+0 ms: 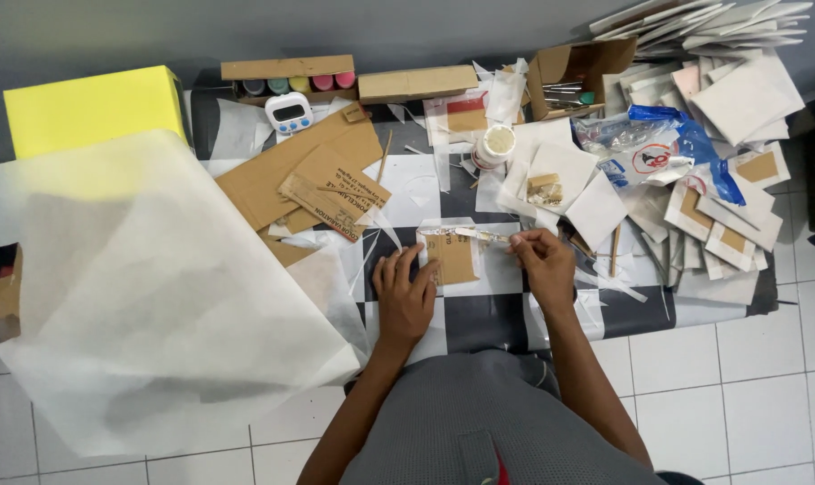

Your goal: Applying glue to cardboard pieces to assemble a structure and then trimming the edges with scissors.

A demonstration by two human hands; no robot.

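A small brown cardboard rectangle (455, 257) lies on white paper on the checkered mat in front of me. My left hand (404, 296) rests flat beside it, fingertips touching its left edge. A strip of clear tape or film (461, 233) runs along the cardboard's top edge. My right hand (544, 264) pinches the right end of that strip between its fingertips.
A large white sheet (147, 296) covers the left. A yellow box (93, 106), a white timer (290, 112), cardboard pieces (308, 175), a glue jar (496, 144), open boxes (573, 76), a plastic bag (659, 148) and stacked white cards (740, 99) lie around.
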